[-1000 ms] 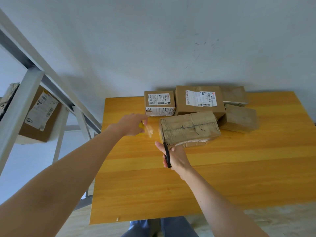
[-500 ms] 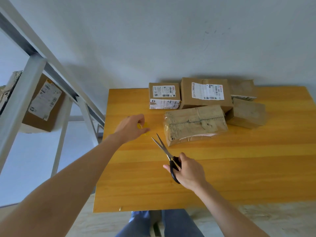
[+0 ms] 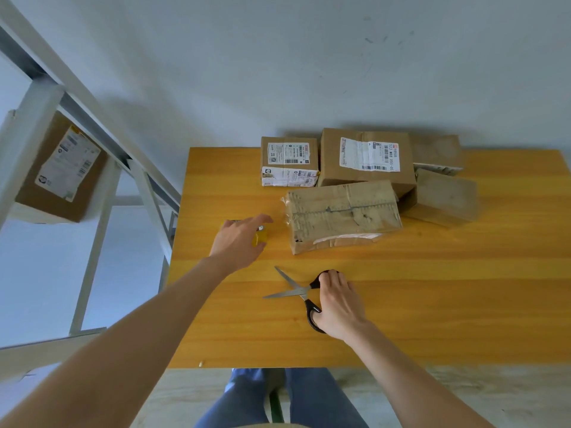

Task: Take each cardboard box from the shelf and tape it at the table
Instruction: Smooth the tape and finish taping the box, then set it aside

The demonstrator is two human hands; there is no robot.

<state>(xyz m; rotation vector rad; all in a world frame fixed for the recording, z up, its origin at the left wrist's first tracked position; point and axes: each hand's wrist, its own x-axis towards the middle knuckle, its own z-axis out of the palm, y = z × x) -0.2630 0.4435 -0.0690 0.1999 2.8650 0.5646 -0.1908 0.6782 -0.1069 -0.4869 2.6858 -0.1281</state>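
A worn, tape-wrapped cardboard box (image 3: 343, 216) lies in the middle of the wooden table (image 3: 432, 298). To its left my left hand (image 3: 238, 239) rests over a yellow tape roll (image 3: 259, 239) on the table, fingers curled round it; most of the roll is hidden. Nearer to me my right hand (image 3: 336, 301) grips the black handles of the scissors (image 3: 296, 293), which lie on the table with their blades spread, pointing left. On the white shelf (image 3: 102, 193) at left stands another labelled cardboard box (image 3: 58, 168).
Several more boxes stand along the table's back edge: a small labelled one (image 3: 289, 160), a larger labelled one (image 3: 367, 157), and two plain ones at right (image 3: 445, 196). A grey wall lies behind. My legs in blue trousers (image 3: 247, 396) show below the table's front edge.
My right hand drew the scissors back from the worn box and lowered them onto the table, blades now spread. My left hand moved left and down with the tape roll.
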